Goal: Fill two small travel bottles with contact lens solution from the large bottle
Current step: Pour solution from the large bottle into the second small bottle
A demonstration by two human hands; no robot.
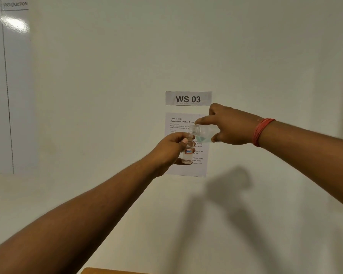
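Observation:
My left hand (171,149) holds a small clear travel bottle (188,151) upright at arm's length; it has a red and blue label and its neck is uncapped. My right hand (229,125) grips the large clear bottle (203,133), tipped on its side with its open threaded mouth pointing left, just above the small bottle's neck. A little bluish liquid lies in the large bottle's lower side. Whether liquid is flowing I cannot tell. A second travel bottle is not in view.
Both arms are raised in front of a white wall bearing a "WS 03" sign (188,98) and a printed task sheet (186,169). A whiteboard (8,86) hangs at far left. A sliver of wooden table edge (111,270) shows at the bottom.

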